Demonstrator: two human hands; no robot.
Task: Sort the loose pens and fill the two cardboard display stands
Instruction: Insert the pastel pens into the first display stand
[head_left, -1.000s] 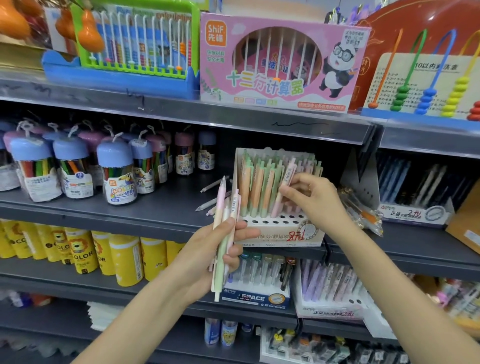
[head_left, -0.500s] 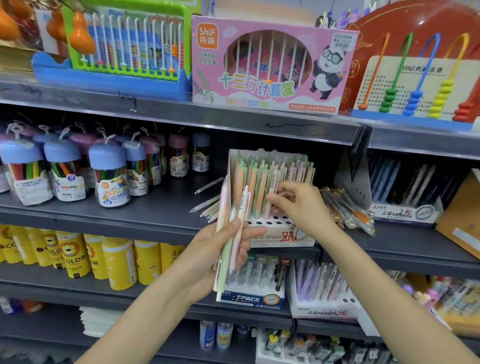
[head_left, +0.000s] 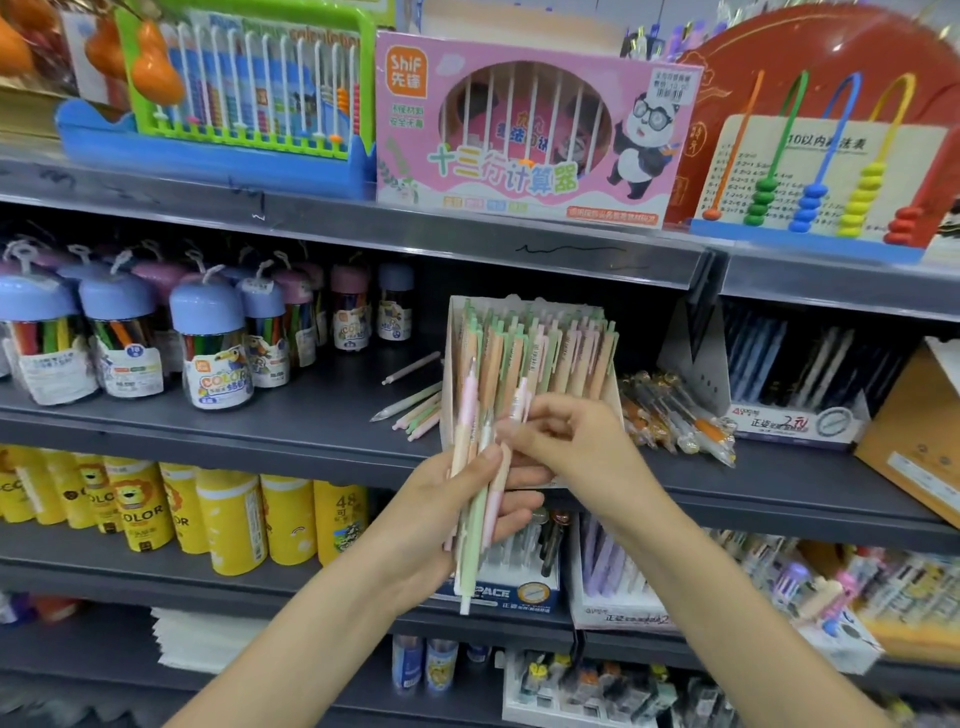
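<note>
My left hand (head_left: 447, 514) grips a bunch of pastel pens (head_left: 475, 499), pink, peach and green, held upright in front of the middle shelf. My right hand (head_left: 566, 441) pinches the top of one pink pen (head_left: 518, 402) in that bunch. Behind both hands stands a white cardboard display stand (head_left: 457, 332) packed with peach, green and pink pens. A second display stand (head_left: 800, 421) with dark and pale pens sits to the right. Several loose pens (head_left: 413, 408) lie on the shelf left of the first stand.
Blue- and pink-capped marker jars (head_left: 213, 343) fill the shelf's left side. A heap of wrapped pens (head_left: 675, 415) lies between the stands. A brown cardboard box (head_left: 914, 436) is at far right. Abacus toys (head_left: 530, 130) line the upper shelf; yellow tubes (head_left: 228, 519) and pen boxes stand below.
My right hand left the display stand and came down to the bunch in my left hand, where it now pinches a pink pen. My left hand stayed nearly still.
</note>
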